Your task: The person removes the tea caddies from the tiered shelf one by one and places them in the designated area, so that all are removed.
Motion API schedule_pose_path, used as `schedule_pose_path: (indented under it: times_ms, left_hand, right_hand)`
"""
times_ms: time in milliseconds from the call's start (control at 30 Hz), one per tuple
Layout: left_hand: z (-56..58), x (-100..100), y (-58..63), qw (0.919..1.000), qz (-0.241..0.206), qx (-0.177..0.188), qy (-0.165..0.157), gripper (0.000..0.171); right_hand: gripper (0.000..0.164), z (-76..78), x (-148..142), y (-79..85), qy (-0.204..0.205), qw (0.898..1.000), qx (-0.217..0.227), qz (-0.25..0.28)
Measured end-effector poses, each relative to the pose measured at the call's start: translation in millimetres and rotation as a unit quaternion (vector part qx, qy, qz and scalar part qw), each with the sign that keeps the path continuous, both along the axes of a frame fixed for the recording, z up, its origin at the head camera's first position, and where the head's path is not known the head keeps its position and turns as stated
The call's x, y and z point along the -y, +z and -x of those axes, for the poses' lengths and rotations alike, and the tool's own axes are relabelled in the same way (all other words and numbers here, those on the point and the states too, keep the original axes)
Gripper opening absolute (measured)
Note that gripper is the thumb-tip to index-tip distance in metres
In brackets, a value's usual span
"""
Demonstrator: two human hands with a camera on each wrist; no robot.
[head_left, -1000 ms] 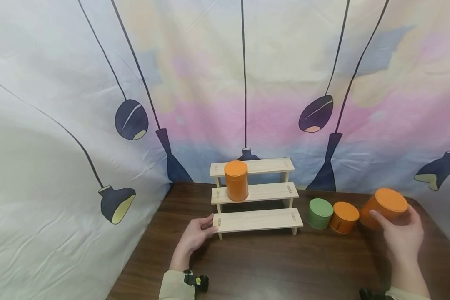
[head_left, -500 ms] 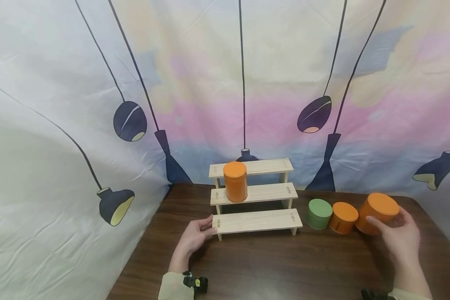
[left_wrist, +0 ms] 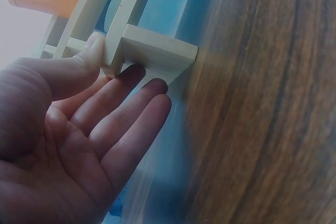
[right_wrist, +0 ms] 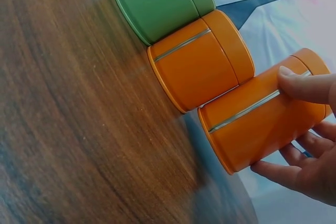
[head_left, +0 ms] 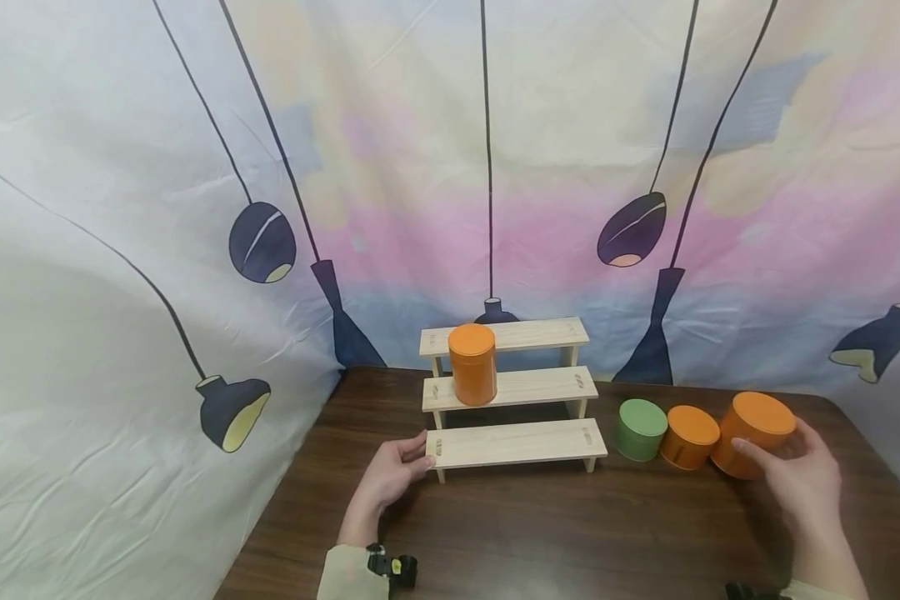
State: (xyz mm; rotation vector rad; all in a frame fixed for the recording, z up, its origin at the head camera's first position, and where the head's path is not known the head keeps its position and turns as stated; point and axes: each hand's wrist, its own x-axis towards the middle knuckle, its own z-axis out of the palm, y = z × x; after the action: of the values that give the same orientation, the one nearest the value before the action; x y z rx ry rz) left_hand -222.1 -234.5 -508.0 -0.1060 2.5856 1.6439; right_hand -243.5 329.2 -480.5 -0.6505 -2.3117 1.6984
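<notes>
A three-tier wooden stand (head_left: 516, 443) is on the brown table. Its lowest board's left end is pinched by my left hand (head_left: 388, 473), thumb above and fingertips beneath, as the left wrist view shows. An orange lidded tin (head_left: 473, 364) stands upright on the middle tier, toward the left. My right hand (head_left: 802, 479) grips a taller orange tin (right_wrist: 262, 114) from its right side, thumb across the front. That tin is upright, close beside a shorter orange tin (right_wrist: 202, 64). Whether its base touches the table I cannot tell. A green tin (right_wrist: 163, 6) stands left of the short one.
The dark wood table (head_left: 570, 533) extends in front of the stand and tins. A fabric backdrop (head_left: 555, 167) printed with hanging lamps rises behind the table and along its sides.
My right hand has brought the taller orange tin down and to the left, close against the short orange tin, and it is less tilted. The left hand has stayed at the stand.
</notes>
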Motion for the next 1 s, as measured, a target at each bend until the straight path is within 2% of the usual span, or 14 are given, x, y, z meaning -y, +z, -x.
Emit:
schedule_pose_path:
  times_ms: [433, 633, 1000]
  left_hand:
    - [3.2, 0.6, 0.8, 1.0000, 0.006, 0.007, 0.002, 0.057]
    - [5.2, 1.4, 1.0, 1.0000, -0.006, 0.004, -0.002, 0.057]
    - [2.3, 1.0, -0.7, 0.9999, -0.005, 0.009, 0.000, 0.056]
  right_hand:
    - [0.106, 2.9, -2.1, -5.5, 0.007, 1.000, 0.005, 0.002]
    - [0.105, 5.6, -2.1, -6.1, 0.010, 1.000, 0.002, -0.001]
    - [0.104, 5.5, -4.6, -13.0, 0.013, 1.000, -0.001, 0.010]
